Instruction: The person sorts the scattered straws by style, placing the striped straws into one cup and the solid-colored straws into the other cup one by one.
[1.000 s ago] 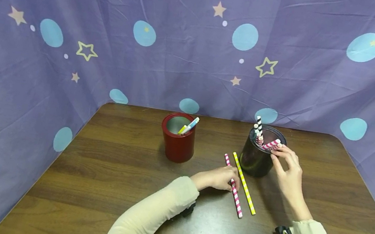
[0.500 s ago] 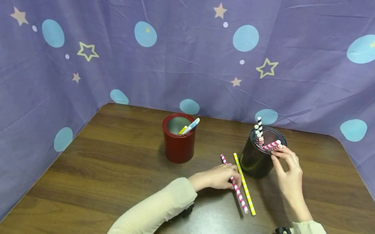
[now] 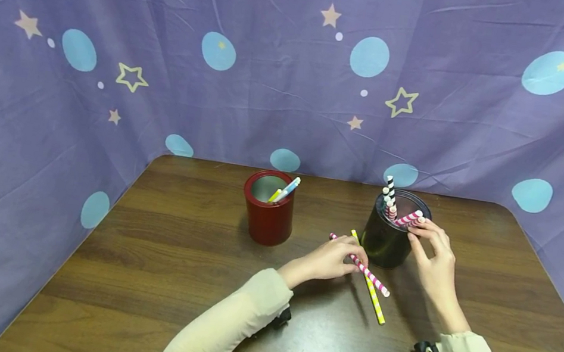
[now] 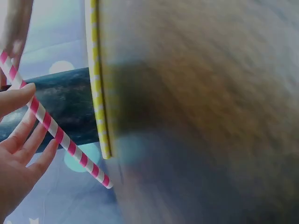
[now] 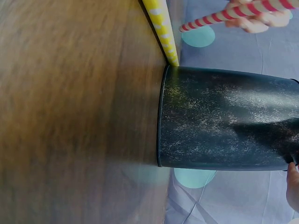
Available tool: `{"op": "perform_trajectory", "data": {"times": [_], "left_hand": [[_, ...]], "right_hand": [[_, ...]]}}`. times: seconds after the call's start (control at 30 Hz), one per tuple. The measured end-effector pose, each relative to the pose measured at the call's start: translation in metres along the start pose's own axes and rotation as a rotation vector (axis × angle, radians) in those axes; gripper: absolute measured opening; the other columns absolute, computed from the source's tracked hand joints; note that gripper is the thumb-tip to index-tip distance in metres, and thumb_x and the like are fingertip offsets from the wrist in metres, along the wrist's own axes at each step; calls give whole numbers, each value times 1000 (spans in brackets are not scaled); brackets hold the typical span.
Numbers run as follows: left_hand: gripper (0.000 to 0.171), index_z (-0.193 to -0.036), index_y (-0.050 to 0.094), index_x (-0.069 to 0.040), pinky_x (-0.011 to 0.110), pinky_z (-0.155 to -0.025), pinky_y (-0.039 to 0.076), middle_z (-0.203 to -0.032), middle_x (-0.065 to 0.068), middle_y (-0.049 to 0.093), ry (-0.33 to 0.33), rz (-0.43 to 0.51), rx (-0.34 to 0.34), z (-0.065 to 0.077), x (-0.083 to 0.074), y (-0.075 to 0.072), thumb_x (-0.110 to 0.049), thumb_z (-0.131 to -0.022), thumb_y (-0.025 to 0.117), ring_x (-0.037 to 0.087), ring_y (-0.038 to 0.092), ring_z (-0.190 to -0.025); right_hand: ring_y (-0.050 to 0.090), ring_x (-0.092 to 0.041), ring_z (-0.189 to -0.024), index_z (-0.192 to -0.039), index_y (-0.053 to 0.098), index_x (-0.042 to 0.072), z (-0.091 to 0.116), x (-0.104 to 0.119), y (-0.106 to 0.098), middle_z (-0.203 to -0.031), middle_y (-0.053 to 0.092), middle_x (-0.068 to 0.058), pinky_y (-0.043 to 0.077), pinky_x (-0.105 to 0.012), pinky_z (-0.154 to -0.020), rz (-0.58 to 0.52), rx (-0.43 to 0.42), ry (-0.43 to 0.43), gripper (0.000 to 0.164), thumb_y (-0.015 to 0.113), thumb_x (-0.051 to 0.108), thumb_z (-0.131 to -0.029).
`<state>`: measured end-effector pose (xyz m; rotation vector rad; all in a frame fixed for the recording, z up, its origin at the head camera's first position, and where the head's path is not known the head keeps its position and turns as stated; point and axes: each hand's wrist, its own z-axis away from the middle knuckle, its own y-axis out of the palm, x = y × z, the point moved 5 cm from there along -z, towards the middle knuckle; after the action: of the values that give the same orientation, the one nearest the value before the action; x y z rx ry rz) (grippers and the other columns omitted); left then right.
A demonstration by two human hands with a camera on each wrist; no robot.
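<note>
My left hand [image 3: 338, 258] pinches a pink-and-white striped paper straw [image 3: 375, 280] between thumb and fingers. Raised off the table, the straw slants across a yellow-and-white paper straw [image 3: 375, 303] in the head view. That yellow straw [image 4: 97, 84] lies on the table beside the black can [image 5: 224, 119]. At the near right rim of this can, my right hand [image 3: 435, 258] grips the edge, thumb against the outer wall and fingertips at the top. Several striped straws [image 3: 408, 218] lean inside the can, pink ones close to my right fingertips and a black-and-white one [image 3: 389, 185] at the back.
A red can [image 3: 269, 222] stands left of the black one, with a few light blue, white and yellow sticks [image 3: 288, 188] in it. The wooden table [image 3: 152, 254] meets a purple curtain [image 3: 248, 111] printed with stars and dots at its far edge.
My left hand has lifted the pink-and-white straw from the table and turned it, its near end swinging right over the yellow straw. My right hand stays at the black can's rim.
</note>
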<state>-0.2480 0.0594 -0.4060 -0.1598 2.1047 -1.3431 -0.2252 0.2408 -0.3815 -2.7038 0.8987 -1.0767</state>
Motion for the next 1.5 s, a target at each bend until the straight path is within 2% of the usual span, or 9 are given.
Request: {"op": "perform_trajectory", "data": {"times": [0.17, 0.4, 0.57, 0.67, 0.87, 1.1, 1.27, 1.37, 1.5], "left_hand": [[12, -87, 65, -12, 14, -78, 38, -86, -2, 58, 1, 86, -119, -2, -4, -10, -8, -76, 68, 8, 52, -88], [12, -84, 65, -6, 15, -72, 46, -81, 2, 58, -4, 228, -265, -4, -8, -21, -3, -74, 68, 11, 55, -78], [11, -85, 63, -5, 16, -73, 47, -81, 3, 58, -14, 287, -321, -4, -11, -27, -2, -74, 67, 12, 56, -77], [12, -85, 63, -3, 21, -72, 50, -80, 5, 58, -23, 335, -354, -4, -11, -31, -1, -74, 67, 12, 56, -76], [16, -88, 61, 3, 26, -71, 53, -82, 13, 60, -32, 473, -430, -4, -13, -40, 5, -73, 67, 21, 59, -78], [17, -89, 57, 10, 29, -70, 53, -85, 22, 60, -65, 565, -492, 2, -37, -71, 11, -73, 62, 31, 60, -78], [19, -92, 54, 12, 32, -72, 53, -87, 27, 60, -96, 662, -538, 2, -41, -80, 11, -75, 61, 36, 59, -80], [21, -94, 53, 14, 35, -74, 52, -87, 29, 59, -117, 720, -569, 2, -43, -85, 12, -75, 60, 36, 58, -81], [22, -95, 53, 14, 32, -73, 53, -87, 29, 58, -127, 743, -627, 0, -41, -88, 13, -74, 60, 31, 58, -79]], "right_hand": [[45, -7, -111, -89, 64, -6, 0, 1, 0, -102, 59, -6, 31, -23, -98, 2, 1, 0, 15, 61, -11, -75], [45, -7, -110, -87, 63, -7, -1, 1, 1, -99, 59, -19, 32, -21, -97, -4, -17, -17, 17, 62, -15, -73], [45, -6, -110, -87, 64, -6, -1, 1, 1, -100, 60, -13, 32, -21, -97, 3, -15, -12, 16, 62, -13, -73], [45, -7, -110, -87, 63, -6, -1, 1, 1, -100, 60, -9, 32, -23, -98, -1, -10, -13, 15, 62, -13, -74], [46, -7, -110, -87, 63, -7, -1, 1, 1, -99, 59, -15, 32, -22, -97, -10, -13, -17, 15, 62, -13, -73], [45, -7, -110, -88, 64, -6, -1, 1, 1, -101, 59, -15, 32, -21, -97, -4, -6, -10, 15, 62, -12, -74], [45, -8, -111, -88, 64, -6, 0, 1, 0, -101, 60, -9, 31, -22, -97, -4, -9, -12, 15, 62, -12, -74], [46, -11, -111, -88, 64, -7, 0, 1, 0, -100, 60, -12, 31, -21, -98, -6, -15, -11, 17, 62, -14, -72], [47, -15, -110, -87, 64, -7, 0, 2, 1, -98, 58, -21, 31, -21, -98, -15, -26, -19, 19, 62, -17, -71]]}}
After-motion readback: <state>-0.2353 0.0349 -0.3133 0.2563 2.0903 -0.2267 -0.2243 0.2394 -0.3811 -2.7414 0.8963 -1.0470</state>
